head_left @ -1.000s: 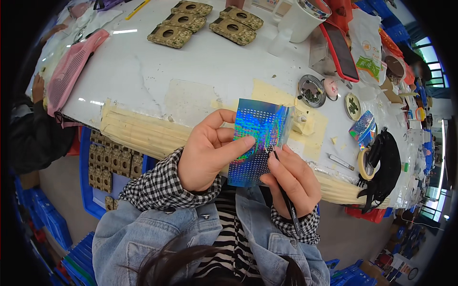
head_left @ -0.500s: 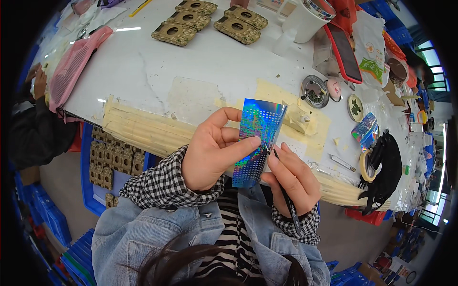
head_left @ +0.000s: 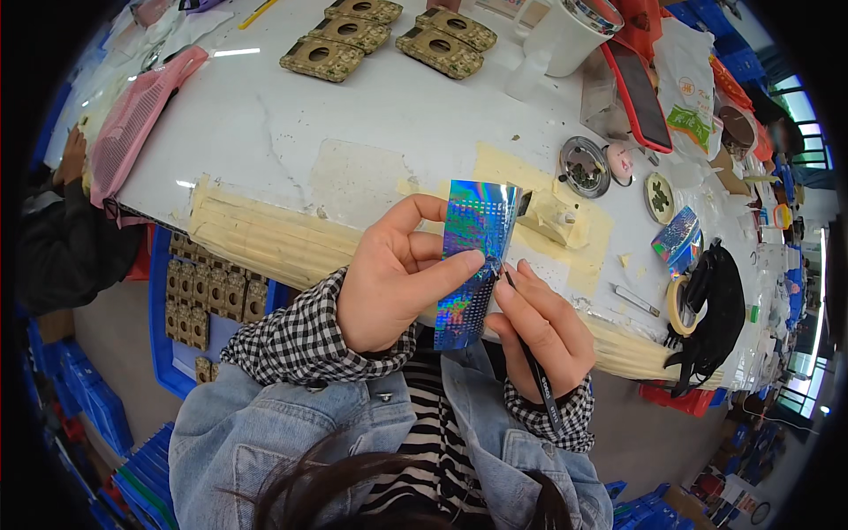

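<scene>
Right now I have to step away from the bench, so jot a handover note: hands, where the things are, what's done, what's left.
Left hand: fingers pinch the holographic foil sheet, held upright above the table edge.
Right hand: grips a thin black tool, its tip at the sheet's right edge, fingers touching the foil.
Nearby: small round metal dish and a tape roll on the table, brown patterned pieces at the far side.
Done: sheet is in hand and tool is on it.
Left: apparently the work on the sheet; nothing visibly lifted off yet.
</scene>
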Available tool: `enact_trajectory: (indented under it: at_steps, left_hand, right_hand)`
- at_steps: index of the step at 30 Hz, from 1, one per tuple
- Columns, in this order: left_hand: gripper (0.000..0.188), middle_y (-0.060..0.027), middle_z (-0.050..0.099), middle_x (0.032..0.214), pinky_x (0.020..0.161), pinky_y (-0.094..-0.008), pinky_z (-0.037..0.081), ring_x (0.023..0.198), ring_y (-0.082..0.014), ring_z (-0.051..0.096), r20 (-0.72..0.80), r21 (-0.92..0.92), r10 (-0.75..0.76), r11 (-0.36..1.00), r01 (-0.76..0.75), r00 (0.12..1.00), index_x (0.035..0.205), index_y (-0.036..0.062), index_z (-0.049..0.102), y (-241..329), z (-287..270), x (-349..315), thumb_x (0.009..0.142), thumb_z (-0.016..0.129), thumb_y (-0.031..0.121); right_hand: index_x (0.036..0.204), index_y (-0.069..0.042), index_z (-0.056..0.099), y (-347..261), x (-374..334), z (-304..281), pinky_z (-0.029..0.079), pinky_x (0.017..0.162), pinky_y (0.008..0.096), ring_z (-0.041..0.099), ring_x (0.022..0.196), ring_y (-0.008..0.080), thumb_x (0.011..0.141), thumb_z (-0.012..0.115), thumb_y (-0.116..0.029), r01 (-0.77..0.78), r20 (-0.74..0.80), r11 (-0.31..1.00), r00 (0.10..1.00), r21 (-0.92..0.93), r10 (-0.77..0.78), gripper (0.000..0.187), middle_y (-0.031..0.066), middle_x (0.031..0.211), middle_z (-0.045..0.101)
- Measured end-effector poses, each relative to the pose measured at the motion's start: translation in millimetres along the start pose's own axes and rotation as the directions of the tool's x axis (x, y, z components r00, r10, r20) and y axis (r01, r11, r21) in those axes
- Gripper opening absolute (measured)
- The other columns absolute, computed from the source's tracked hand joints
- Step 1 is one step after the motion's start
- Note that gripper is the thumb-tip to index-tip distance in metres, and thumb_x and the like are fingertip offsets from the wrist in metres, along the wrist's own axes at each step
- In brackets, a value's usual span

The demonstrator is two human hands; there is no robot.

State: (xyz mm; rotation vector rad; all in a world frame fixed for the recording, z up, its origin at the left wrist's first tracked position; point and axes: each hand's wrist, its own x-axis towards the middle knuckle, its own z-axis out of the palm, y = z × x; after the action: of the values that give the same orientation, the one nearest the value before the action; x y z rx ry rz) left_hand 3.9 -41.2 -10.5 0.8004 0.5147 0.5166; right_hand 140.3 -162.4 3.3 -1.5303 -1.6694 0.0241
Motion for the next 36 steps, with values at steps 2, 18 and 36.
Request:
enact_trajectory:
  at_steps: [2, 18, 36]
  left_hand:
    - [0.035, -0.0144, 0.068, 0.095, 0.076, -0.0250, 0.053, 0.086, -0.0130, 0.065, -0.003, 0.009, 0.001, 1.000, 0.000, 1.000, 0.117, -0.0014, 0.041, 0, 0, 0, 0.088, 0.059, -0.003]
    - [0.034, -0.0145, 0.068, 0.096, 0.075, -0.0257, 0.054, 0.085, -0.0142, 0.066, -0.024, -0.073, -0.042, 0.997, 0.040, 0.999, 0.117, -0.0010, 0.042, -2, -1, 1, 0.088, 0.059, -0.002]
    - [0.033, -0.0145, 0.068, 0.096, 0.074, -0.0261, 0.055, 0.085, -0.0149, 0.066, -0.026, -0.104, -0.068, 0.992, 0.065, 0.997, 0.117, -0.0002, 0.042, -3, -3, 2, 0.088, 0.059, -0.002]
  right_hand:
    - [0.108, -0.002, 0.066, -1, 0, 0, 0.055, 0.087, 0.0425, 0.065, 0.094, 0.0275, 0.070, 0.077, 0.001, -0.017, 0.001, 1.000, 1.000, 0.000, 0.017, 0.040, 0.0163, 0.100, 0.065]
    - [0.108, 0.000, 0.066, 7, -6, 5, 0.052, 0.088, 0.0466, 0.064, 0.099, 0.0311, 0.071, 0.078, -0.007, 0.106, 0.055, 0.993, 0.993, -0.054, -0.103, 0.039, 0.0181, 0.103, 0.062]
    - [0.111, 0.000, 0.065, 12, -7, 6, 0.052, 0.089, 0.0478, 0.063, 0.102, 0.0335, 0.070, 0.078, -0.010, 0.152, 0.091, 0.987, 0.985, -0.058, -0.146, 0.043, 0.0177, 0.107, 0.059]
